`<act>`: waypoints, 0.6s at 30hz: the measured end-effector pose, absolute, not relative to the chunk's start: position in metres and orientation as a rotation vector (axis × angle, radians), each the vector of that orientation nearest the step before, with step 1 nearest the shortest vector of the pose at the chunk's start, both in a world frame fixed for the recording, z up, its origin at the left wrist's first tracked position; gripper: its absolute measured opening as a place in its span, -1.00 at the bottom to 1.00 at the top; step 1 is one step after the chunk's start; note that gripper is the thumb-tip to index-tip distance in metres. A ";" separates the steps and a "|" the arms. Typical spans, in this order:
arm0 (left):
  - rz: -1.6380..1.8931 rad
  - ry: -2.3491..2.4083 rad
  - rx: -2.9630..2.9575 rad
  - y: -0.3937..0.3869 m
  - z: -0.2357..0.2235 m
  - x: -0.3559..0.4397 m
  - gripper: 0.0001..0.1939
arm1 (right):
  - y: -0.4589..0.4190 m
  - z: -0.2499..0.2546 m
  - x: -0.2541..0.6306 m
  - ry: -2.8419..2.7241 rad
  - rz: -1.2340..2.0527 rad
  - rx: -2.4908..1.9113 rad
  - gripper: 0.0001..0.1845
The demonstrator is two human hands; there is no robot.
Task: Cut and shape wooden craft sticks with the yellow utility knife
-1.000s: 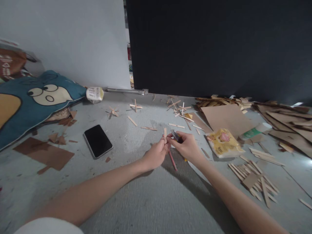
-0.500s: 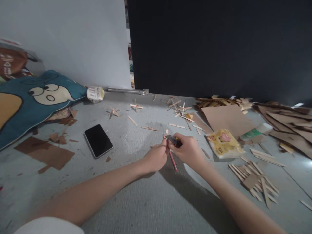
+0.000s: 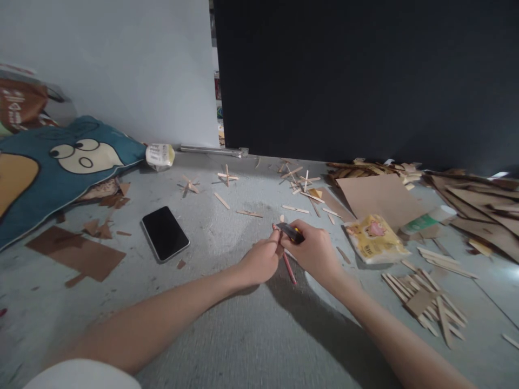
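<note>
My left hand [image 3: 261,260] is closed in a pinch around a slim red pencil [image 3: 289,269], whose lower end sticks out below my fingers toward me. A short red end also shows above the left fingertips. In my right hand [image 3: 316,251] is a utility knife [image 3: 288,232], dark with a bit of yellow. Its blade points left and lies at the red end by my left thumb; whether it touches cannot be made out. The pale tip of a wooden stick [image 3: 282,218] shows just beyond the blade, its lower part hidden.
Crossed craft sticks [image 3: 227,176] and loose ones lie beyond my hands. A phone [image 3: 165,233] and cut cardboard [image 3: 77,254] are left. Right are a yellow packet [image 3: 375,237], a glue stick [image 3: 428,220] and a craft-stick pile [image 3: 425,302]. A dark panel [image 3: 365,81] stands behind.
The knife blade has shifted slightly left and up along the red end. The pale stick tip sits a little further right. Both hands keep their grip.
</note>
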State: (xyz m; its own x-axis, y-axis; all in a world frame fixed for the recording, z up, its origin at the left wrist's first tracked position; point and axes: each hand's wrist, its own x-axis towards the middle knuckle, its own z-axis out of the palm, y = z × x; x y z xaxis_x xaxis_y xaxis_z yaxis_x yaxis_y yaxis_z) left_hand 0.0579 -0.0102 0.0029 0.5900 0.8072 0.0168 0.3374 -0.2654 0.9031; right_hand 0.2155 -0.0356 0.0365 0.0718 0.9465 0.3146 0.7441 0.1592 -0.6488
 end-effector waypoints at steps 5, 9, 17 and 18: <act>0.692 0.864 1.798 -0.008 -0.004 0.059 -0.71 | -0.034 0.036 0.217 -1.626 0.483 -1.587 -0.87; 0.783 0.807 1.658 -0.009 -0.005 0.061 -0.72 | -0.027 0.032 0.222 -1.593 0.567 -1.550 -0.75; 0.743 0.623 1.228 -0.004 0.001 0.059 -0.40 | -0.017 0.007 0.246 -1.701 0.137 -1.549 -0.80; 0.736 0.613 1.205 -0.004 0.002 0.059 -0.39 | -0.017 0.003 0.249 -1.752 0.085 -1.505 -0.82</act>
